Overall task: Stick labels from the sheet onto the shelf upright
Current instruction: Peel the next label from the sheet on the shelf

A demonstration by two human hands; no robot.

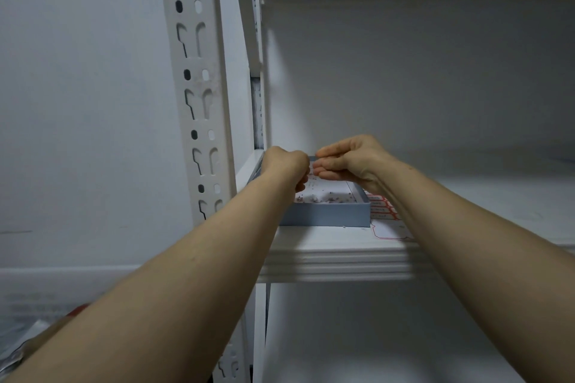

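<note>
Head view: looking up along white shelving, both forearms stretched forward.
Left hand point(284, 165): fingers curled, tips meeting the other hand's; whether anything is pinched, impossible to tell.
Right hand point(348, 162): fingers bunched together, thumb on top.
Tray point(326, 214): blue-grey, on shelf board point(336, 246), below both hands.
Label sheet point(384, 211): red-bordered labels, flat on board, just right of tray, partly under right forearm.
Shelf upright point(199, 87): white, slotted, left of hands, untouched.
</note>
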